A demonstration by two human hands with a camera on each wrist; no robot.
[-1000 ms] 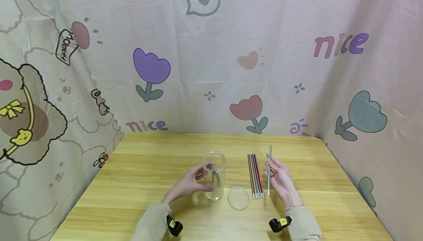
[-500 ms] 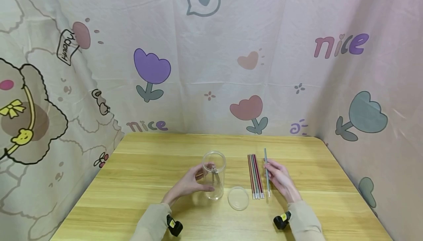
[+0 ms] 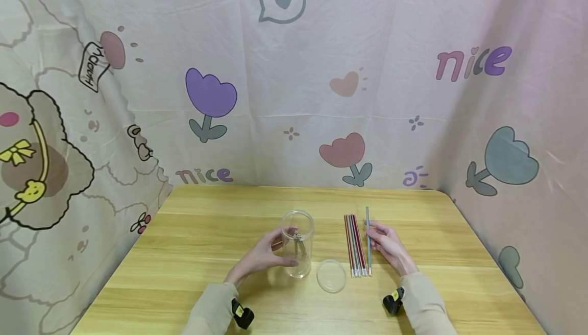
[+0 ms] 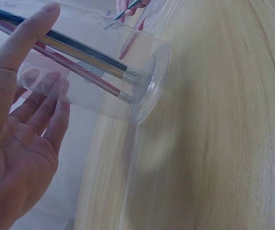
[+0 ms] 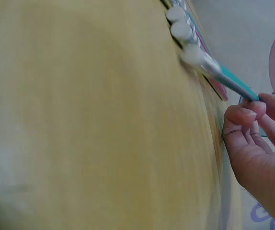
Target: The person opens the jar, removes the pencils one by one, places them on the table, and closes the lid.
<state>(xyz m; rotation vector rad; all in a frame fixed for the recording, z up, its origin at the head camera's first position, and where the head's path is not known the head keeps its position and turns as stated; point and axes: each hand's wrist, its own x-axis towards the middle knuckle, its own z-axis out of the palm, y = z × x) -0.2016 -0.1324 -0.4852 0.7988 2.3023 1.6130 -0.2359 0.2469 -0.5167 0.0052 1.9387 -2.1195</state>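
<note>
My left hand (image 3: 266, 252) grips a clear plastic jar (image 3: 297, 258), its thumb and fingers curled round the wall. The jar stands upright on the table with several pencils (image 4: 94, 52) leaning inside, their eraser ends at the bottom. Between thumb and fingertips, my right hand (image 3: 389, 245) pinches a teal pencil (image 3: 369, 248) near its middle. That pencil lies alongside a row of several pencils (image 3: 356, 245), red, dark and other colours, eraser ends toward me. In the right wrist view, the teal pencil's white eraser (image 5: 191, 53) is close beside the others' erasers.
A round clear lid (image 3: 331, 276) lies flat on the wooden table (image 3: 220, 207), between the jar and the pencil row. Behind the table hangs a patterned cloth (image 3: 285, 69), and another stretch of it runs down the left side.
My right hand has moved the teal pencil left, up against the pencil row, and its tilt now nearly matches theirs. The left hand and jar have stayed in place.
</note>
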